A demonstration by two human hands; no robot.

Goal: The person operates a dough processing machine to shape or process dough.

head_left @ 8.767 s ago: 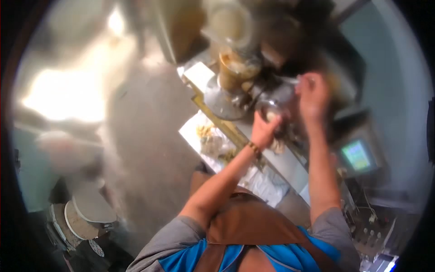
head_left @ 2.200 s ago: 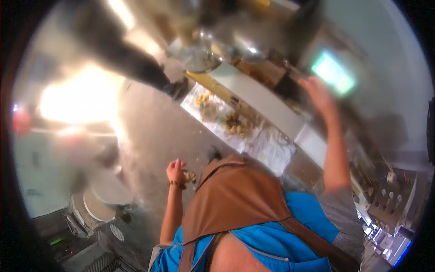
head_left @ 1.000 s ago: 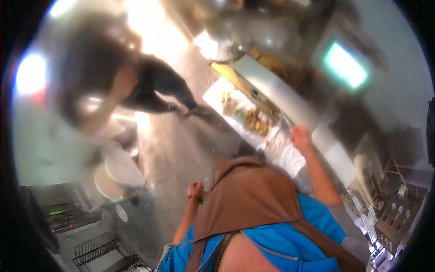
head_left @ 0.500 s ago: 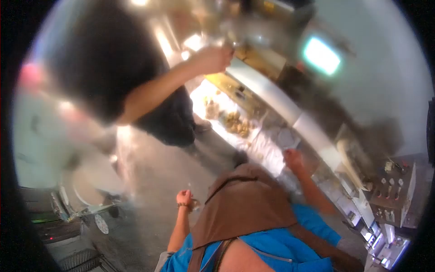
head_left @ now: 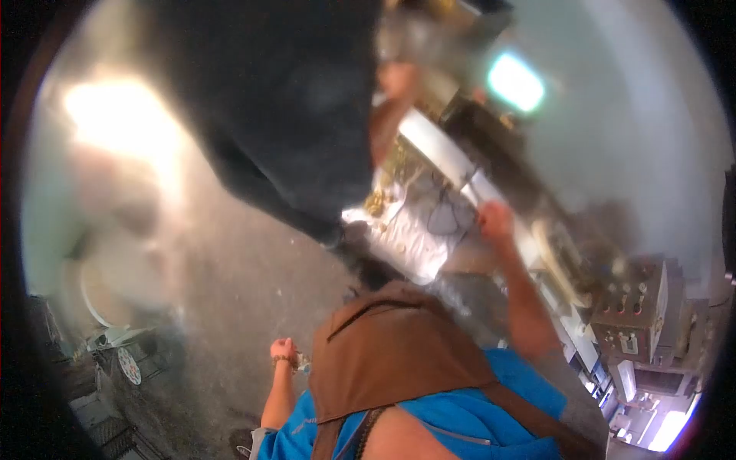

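Low and left of the brown apron [head_left: 402, 349], my left hand [head_left: 283, 349] is closed, a beaded bracelet round its wrist. A small pale, glassy thing [head_left: 302, 360] shows right beside its fingers; I cannot tell whether they grip it. Out to the right, my right hand [head_left: 494, 221] is curled into a loose fist, slightly blurred, and nothing shows in it. In this view it overlaps the edge of the long counter. A crumpled white sheet [head_left: 410, 244] with yellowish pieces [head_left: 377, 202] on it lies to the left of that hand.
A person in dark clothes [head_left: 284, 100] stands close ahead, one arm [head_left: 391, 115] reaching toward the counter. A box-like appliance with red-marked knobs [head_left: 630, 316] stands at right. Grey floor [head_left: 230, 268] runs along the left, past a round pale container [head_left: 115, 287].
The person in dark clothes now fills more of the upper middle. My right hand is higher in view, and my left hand is lower and farther left. The counter has shifted in view.
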